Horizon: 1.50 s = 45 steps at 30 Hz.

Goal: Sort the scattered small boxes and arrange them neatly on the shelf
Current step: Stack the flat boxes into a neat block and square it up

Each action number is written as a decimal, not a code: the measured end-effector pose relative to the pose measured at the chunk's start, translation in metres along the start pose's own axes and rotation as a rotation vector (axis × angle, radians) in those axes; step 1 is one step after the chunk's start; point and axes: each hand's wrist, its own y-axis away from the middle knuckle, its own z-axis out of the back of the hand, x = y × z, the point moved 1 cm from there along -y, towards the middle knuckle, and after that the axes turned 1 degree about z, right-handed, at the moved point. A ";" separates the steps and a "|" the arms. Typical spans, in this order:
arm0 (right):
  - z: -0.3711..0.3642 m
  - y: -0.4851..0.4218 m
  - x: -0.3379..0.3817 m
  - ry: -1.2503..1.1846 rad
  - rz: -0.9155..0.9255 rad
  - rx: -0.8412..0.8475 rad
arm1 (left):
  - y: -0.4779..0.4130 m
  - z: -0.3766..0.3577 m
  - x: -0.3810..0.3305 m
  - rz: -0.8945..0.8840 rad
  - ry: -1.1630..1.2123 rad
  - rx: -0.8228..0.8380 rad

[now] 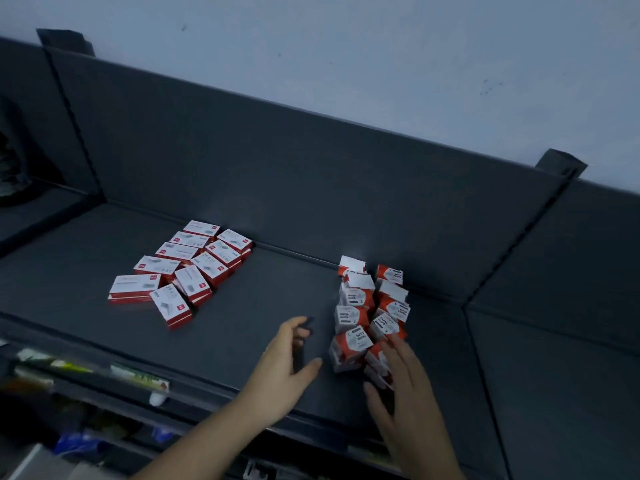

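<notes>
Squat boxes: a cluster of red-and-white squat boxes, some marked "paper clips", stands right of centre on the shelf, in two close columns running from the back panel towards the front edge; several lean or sit askew.
Flat boxes: a second group, the flat boxes, white on top with red sides, lies well apart to the left in two rough rows, some stacked two high, the nearest ones turned out of line.
Right hand: the right hand is at the near end of the right column, its fingers fairly straight and laid against the front boxes, the thumb spread out on the near side; nothing is lifted.
Left hand: the left hand hovers over bare shelf just left of the same cluster, fingers wide and loosely bent, holding nothing, not touching a box.
Shelf: dark grey, with a raised back panel and slotted uprights at either side.
Below: a lower shelf at bottom left holds blurred goods I cannot make out.
Behind: a pale wall.
</notes>
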 end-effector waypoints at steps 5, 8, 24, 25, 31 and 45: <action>-0.027 -0.025 0.082 -0.049 -0.075 -0.120 | 0.002 0.109 0.026 -0.230 -0.413 0.079; -0.059 -0.032 0.131 -0.088 -0.150 -0.009 | 0.003 0.171 0.047 -0.216 -0.425 0.024; -0.185 -0.099 0.243 -0.139 -0.126 0.374 | -0.012 0.288 0.140 -0.020 -0.401 -0.120; -0.190 -0.102 0.243 -0.138 -0.131 0.367 | -0.012 0.287 0.142 0.005 -0.406 -0.103; -0.200 -0.117 0.235 -0.137 -0.180 0.289 | -0.016 0.277 0.149 0.085 -0.532 -0.182; -0.203 -0.120 0.218 -0.332 -0.273 0.244 | -0.019 0.275 0.154 0.077 -0.524 -0.239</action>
